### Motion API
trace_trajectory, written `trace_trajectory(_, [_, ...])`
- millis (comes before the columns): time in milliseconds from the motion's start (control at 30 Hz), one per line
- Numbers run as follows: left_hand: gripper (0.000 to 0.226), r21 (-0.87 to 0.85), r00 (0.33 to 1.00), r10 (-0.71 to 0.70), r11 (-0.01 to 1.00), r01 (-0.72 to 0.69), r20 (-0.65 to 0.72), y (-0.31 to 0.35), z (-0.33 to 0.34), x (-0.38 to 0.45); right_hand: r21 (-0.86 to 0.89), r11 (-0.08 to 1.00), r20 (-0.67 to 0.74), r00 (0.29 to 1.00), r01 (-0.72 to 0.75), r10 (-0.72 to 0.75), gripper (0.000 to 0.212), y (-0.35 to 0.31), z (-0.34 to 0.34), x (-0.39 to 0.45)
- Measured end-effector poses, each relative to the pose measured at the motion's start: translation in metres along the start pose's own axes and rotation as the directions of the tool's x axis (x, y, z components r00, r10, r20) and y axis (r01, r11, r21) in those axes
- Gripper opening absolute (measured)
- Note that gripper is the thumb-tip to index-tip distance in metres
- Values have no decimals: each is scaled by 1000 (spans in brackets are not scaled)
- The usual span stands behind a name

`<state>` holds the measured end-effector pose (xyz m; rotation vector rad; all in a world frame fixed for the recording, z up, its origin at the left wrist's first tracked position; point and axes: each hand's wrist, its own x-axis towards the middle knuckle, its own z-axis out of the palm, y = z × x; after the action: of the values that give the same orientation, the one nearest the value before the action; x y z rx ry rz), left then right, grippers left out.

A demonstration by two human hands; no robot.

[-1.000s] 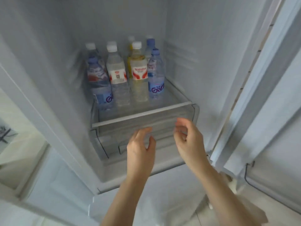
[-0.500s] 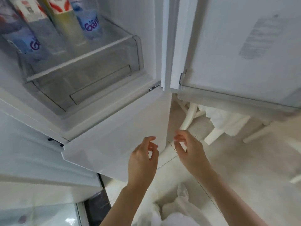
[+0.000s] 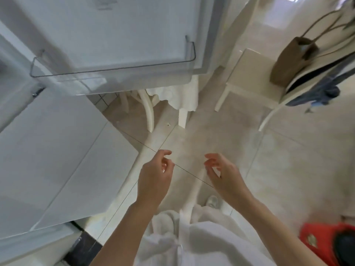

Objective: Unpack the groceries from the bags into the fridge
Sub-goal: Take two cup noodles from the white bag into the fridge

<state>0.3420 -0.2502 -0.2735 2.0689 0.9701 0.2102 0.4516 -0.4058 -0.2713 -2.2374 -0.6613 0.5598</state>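
Fingers [image 3: 210,162] curled (red bag [image 3: 324,240] rightward).

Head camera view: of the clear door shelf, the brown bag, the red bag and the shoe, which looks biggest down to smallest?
1. clear door shelf, by far the widest.
2. brown bag.
3. red bag, cut off by the frame edge, so its place against the brown bag is unsure.
4. shoe, mostly hidden by clothing.

Pale tiled floor [image 3: 221,135], white chair [image 3: 249,73]
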Motion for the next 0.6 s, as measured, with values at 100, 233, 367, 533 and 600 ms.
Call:
trace_trajectory(100, [19,-1,995,30,1000,-30,100,38,57,15,-30,998,2,999,-54,54,25,48,-48,1])
trace_trajectory(233, [19,24,970,73,996,-80,232,95,130,33,-34,991,-25,991,-129,129,24,106,-109,18])
trace_trajectory(367, [19,32,938,124,989,-142,325,142,179,44,5,984,-72,982,-177,177,24,135,-158,41])
trace_trajectory(533, [20,68,911,135,982,-175,389,177,217,66,71,968,-101,964,-241,247,25,162,-206,68])
trace_trajectory(600, [19,79,910,132,981,-176,392,183,223,83,85,964,-117,958,-253,262,25,170,-219,84])
